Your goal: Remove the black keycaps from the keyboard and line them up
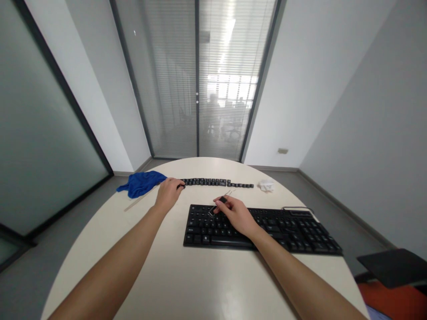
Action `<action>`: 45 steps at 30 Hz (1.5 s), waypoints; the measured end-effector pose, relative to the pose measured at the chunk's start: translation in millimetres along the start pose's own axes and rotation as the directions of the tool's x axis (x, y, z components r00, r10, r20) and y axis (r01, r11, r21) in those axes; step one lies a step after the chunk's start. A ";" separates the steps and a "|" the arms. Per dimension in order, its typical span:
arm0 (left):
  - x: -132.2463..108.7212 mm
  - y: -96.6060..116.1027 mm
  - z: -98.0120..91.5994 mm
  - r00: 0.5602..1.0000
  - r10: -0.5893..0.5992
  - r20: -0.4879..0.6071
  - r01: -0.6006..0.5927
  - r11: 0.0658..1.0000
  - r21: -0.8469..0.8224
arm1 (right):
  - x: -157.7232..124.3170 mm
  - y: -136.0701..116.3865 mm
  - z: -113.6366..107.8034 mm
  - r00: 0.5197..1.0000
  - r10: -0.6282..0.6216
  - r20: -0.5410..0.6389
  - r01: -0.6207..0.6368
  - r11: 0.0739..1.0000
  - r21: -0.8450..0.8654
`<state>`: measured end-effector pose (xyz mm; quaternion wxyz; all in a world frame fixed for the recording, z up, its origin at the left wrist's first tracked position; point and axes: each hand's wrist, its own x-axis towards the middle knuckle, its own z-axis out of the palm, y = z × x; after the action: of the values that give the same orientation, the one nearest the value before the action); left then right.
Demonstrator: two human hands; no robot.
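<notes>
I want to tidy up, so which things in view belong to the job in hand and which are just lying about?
Seemingly in use:
black keyboard, under the right hand
small wire tool, in that hand
row of keycaps, left hand at its end

Apparently just lying about:
blue cloth
thin stick
crumpled white wad

2 hands (169, 193) (239, 215), 1 keyboard (280, 222), 1 tool (223, 200), 1 cloth (142, 183) (1 keycap row (213, 182)).

Muted, fairly even indoor light, with bright glare showing through the slatted blinds (230, 129). A soft pale sheen lies on the near worktop (187, 284). Wide-angle distortion slants the right wall (370, 146); the loose keycaps (209, 182) look blurry.
</notes>
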<state>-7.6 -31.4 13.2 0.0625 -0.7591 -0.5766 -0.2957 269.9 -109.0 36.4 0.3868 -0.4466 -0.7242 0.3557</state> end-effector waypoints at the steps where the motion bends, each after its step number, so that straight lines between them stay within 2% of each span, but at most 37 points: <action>1: -0.2 1.3 -0.8 1.000 0.025 0.011 -0.026 1.000 0.007 | 0.0 0.4 -0.1 1.000 0.001 0.003 -0.001 1.000 0.003; 4: -1.3 4.9 -2.0 0.995 0.093 0.046 -0.094 0.995 0.033 | 0.0 1.6 -0.2 1.000 0.001 0.008 -0.002 1.000 0.011; 11: -2.3 4.9 -0.1 0.992 0.117 0.055 -0.119 0.992 0.048 | 0.1 1.7 0.7 1.000 -0.008 -0.003 0.008 1.000 0.000; 19: -1.6 1.3 1.6 0.998 0.056 0.001 -0.055 0.994 0.091 | -0.2 3.1 0.5 1.000 -0.012 -0.002 0.012 1.000 -0.011; 36: 0.1 1.0 4.4 0.999 0.027 0.020 -0.030 0.983 0.179 | -3.4 -2.5 -0.8 1.000 -0.014 -0.001 0.014 1.000 0.017; 45: -1.7 6.4 0.7 0.998 0.061 0.007 -0.061 0.972 0.227 | -2.8 1.7 -0.2 1.000 -0.015 -0.001 0.015 1.000 0.020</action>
<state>-1.8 -34.7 13.4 0.1580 -0.7644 -0.5828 -0.2259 271.5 -111.0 34.3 0.3944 -0.4374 -0.7238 0.3595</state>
